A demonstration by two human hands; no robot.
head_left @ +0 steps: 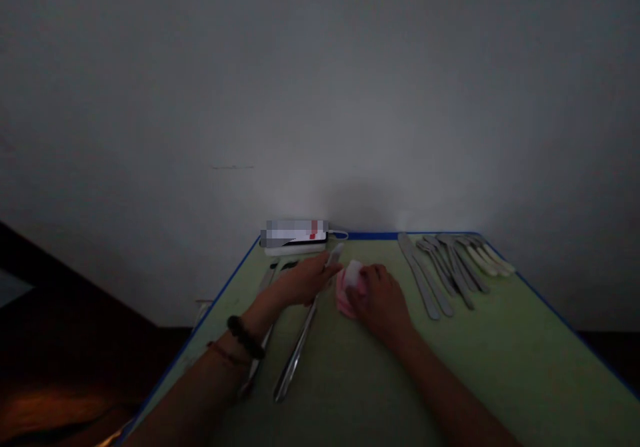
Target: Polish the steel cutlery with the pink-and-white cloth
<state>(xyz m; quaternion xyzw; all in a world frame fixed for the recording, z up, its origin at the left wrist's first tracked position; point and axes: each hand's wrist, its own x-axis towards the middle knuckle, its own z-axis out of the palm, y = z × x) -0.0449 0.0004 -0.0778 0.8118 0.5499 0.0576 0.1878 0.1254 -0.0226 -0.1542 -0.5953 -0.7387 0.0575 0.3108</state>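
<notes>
My left hand (307,279), with dark beads on its wrist, is closed around the middle of a table knife (295,360). The blade tip rises past my thumb, and the shiny handle slants down toward me. My right hand (383,304) grips a folded pink and white cloth (349,290) just right of the blade; whether cloth and blade touch, I cannot tell. Under my left forearm lies another long metal piece of cutlery (265,287), partly hidden. Beside it a dark tip of something shows behind my left hand, too covered to name.
At the green table's (525,354) back left stands a white device (295,237) with a cable, its front blurred. On the right lie two table knives (425,287), several metal spoons or forks (453,267) and several pale-handled pieces (487,260). A wall rises behind the blue table edge.
</notes>
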